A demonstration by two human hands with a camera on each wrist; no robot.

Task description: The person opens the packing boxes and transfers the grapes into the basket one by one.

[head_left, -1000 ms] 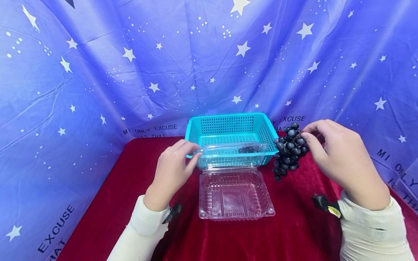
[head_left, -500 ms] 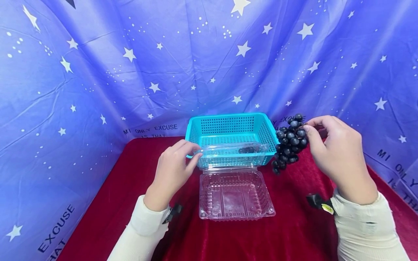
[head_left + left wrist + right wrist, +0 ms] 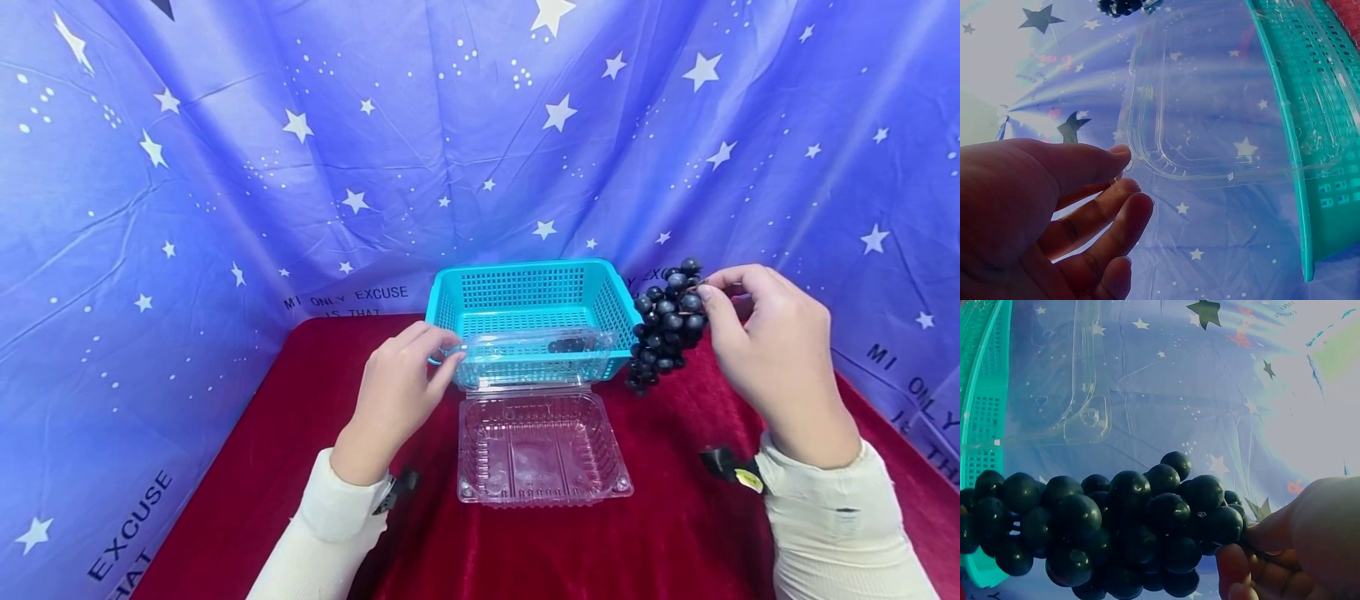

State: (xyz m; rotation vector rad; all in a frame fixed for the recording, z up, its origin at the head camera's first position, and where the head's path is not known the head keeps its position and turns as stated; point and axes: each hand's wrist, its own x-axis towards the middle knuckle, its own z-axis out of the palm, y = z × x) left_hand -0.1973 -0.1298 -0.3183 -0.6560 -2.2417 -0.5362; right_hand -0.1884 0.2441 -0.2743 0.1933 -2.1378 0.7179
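Observation:
In the head view my left hand (image 3: 393, 392) pinches the left corner of the raised lid (image 3: 517, 354) of a clear plastic clamshell box (image 3: 536, 450). The left wrist view shows the thumb and fingertips at the lid's corner. The box's lower half lies open on the red cloth, with nothing in it. To the right, my right hand (image 3: 780, 358) pinches the stem of a bunch of dark grapes (image 3: 667, 325). The bunch hangs in the air beside the lid. Close up in the right wrist view, the grapes (image 3: 1129, 531) cover part of the fingers.
A turquoise perforated basket (image 3: 525, 268) stands behind the box, partly seen through the lid. Dark fruit (image 3: 570, 344) shows through the lid, inside the basket or as a reflection; I cannot tell which. Red cloth (image 3: 337, 358) covers the table, and a blue star-printed curtain (image 3: 450, 125) hangs behind.
My right hand has moved slightly up and left with the grapes, and the bunch has swung a little. The left hand and the lid have stayed in place.

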